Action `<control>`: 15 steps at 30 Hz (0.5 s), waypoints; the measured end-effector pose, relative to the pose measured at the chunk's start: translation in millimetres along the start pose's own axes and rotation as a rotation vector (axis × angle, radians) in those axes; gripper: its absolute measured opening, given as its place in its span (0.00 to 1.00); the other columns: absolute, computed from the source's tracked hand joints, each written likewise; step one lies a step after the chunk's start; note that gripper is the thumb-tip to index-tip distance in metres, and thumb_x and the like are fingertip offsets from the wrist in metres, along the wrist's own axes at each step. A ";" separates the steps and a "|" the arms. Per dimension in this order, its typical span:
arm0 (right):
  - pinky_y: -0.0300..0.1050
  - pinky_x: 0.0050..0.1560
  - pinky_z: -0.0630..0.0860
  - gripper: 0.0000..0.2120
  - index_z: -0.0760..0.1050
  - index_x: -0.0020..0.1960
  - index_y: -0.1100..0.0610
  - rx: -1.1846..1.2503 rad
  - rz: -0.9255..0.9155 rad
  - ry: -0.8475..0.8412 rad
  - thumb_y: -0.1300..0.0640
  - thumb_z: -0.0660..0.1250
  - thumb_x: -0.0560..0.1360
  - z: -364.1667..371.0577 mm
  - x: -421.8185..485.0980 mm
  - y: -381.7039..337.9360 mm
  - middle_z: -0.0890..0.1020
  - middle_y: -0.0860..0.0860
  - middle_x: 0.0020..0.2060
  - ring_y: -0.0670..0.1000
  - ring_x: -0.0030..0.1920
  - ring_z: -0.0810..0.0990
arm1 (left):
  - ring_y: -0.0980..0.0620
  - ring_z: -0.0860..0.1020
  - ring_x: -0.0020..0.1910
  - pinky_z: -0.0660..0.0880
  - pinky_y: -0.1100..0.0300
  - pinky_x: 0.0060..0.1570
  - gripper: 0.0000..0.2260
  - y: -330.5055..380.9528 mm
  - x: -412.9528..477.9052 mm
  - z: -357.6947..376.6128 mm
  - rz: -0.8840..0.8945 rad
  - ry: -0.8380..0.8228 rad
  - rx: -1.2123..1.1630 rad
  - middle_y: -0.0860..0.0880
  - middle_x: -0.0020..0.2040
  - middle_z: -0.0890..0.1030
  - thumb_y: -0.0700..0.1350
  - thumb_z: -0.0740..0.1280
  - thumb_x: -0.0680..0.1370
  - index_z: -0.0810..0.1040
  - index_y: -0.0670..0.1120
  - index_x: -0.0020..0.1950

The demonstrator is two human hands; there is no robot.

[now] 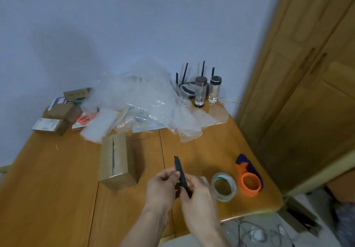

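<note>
Both my hands hold a slim black utility knife (180, 171) above the wooden table (57, 179), its tip pointing up and away. My left hand (161, 187) pinches the knife's middle from the left. My right hand (197, 193) grips its lower end with curled fingers. A closed cardboard box (117, 160) with a taped seam along its top stands just left of my hands. To the right lie a roll of clear tape (223, 186) and an orange tape dispenser (249, 177) with a purple handle.
A heap of bubble wrap and plastic bags (142, 102) covers the table's back. Small cardboard boxes (57, 118) sit at the back left. Two glass bottles (207, 91) and a black router stand at the back right. A wooden wardrobe (307, 93) is on the right.
</note>
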State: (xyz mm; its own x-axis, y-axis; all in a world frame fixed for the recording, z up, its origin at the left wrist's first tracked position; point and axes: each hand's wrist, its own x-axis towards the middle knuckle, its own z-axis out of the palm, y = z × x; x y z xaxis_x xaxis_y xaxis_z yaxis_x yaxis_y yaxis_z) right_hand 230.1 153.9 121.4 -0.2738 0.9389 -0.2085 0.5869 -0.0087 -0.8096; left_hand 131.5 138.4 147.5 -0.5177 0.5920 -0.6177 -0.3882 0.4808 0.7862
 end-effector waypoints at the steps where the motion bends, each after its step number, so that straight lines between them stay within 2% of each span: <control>1: 0.34 0.57 0.72 0.19 0.75 0.69 0.45 -0.025 0.030 -0.003 0.55 0.67 0.80 5.7 2.9 15.0 0.74 0.41 0.52 0.42 0.54 0.76 | 0.45 0.85 0.46 0.82 0.48 0.53 0.06 -12.6 8.9 5.1 -0.029 0.005 0.022 0.43 0.44 0.89 0.38 0.68 0.81 0.85 0.45 0.51; 4: 0.33 0.56 0.72 0.16 0.77 0.65 0.45 -0.047 0.094 0.014 0.56 0.69 0.78 23.2 12.1 53.1 0.77 0.42 0.53 0.43 0.54 0.77 | 0.44 0.85 0.49 0.81 0.45 0.58 0.06 -43.4 33.6 17.3 -0.090 0.021 0.085 0.43 0.46 0.88 0.38 0.68 0.81 0.85 0.44 0.51; 7: 0.34 0.53 0.74 0.13 0.79 0.60 0.46 -0.050 0.138 0.048 0.56 0.70 0.77 40.1 24.0 83.8 0.79 0.44 0.53 0.43 0.51 0.79 | 0.46 0.85 0.49 0.81 0.47 0.58 0.07 -68.9 57.5 27.2 -0.104 0.023 0.177 0.46 0.47 0.87 0.39 0.67 0.82 0.85 0.46 0.53; 9: 0.32 0.48 0.72 0.10 0.79 0.58 0.46 -0.066 0.164 0.066 0.55 0.69 0.78 49.9 32.9 100.6 0.80 0.44 0.52 0.42 0.49 0.79 | 0.49 0.84 0.49 0.81 0.50 0.57 0.09 -82.5 71.3 33.4 -0.093 0.022 0.236 0.49 0.47 0.87 0.39 0.65 0.83 0.84 0.48 0.53; 11: 0.31 0.44 0.70 0.09 0.79 0.58 0.46 -0.079 0.171 0.087 0.55 0.69 0.78 59.2 42.0 116.3 0.79 0.44 0.51 0.43 0.48 0.78 | 0.55 0.82 0.45 0.80 0.58 0.50 0.12 -93.2 83.9 39.6 -0.080 0.011 0.283 0.54 0.44 0.85 0.38 0.62 0.84 0.83 0.50 0.51; 13: 0.33 0.44 0.70 0.09 0.79 0.58 0.47 -0.085 0.180 0.095 0.55 0.68 0.79 66.7 50.6 128.5 0.79 0.46 0.52 0.44 0.48 0.78 | 0.61 0.79 0.42 0.75 0.66 0.40 0.16 -98.1 91.8 45.3 -0.065 -0.007 0.318 0.58 0.42 0.82 0.37 0.59 0.84 0.81 0.54 0.49; 15: 0.34 0.46 0.70 0.10 0.79 0.59 0.48 -0.101 0.190 0.094 0.54 0.66 0.79 74.3 59.2 140.2 0.79 0.47 0.53 0.45 0.49 0.78 | 0.63 0.78 0.41 0.71 0.69 0.37 0.19 -105.5 102.5 50.2 -0.066 -0.032 0.361 0.60 0.41 0.82 0.34 0.57 0.84 0.81 0.54 0.49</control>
State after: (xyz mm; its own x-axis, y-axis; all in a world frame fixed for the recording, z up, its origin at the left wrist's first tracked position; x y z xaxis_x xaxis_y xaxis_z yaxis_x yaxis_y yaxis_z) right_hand 239.5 182.7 -45.3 -0.0820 0.9516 -0.2963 0.6958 -0.1582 -0.7006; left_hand 157.6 180.8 0.4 -0.4742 0.5691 -0.6718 -0.1235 0.7125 0.6907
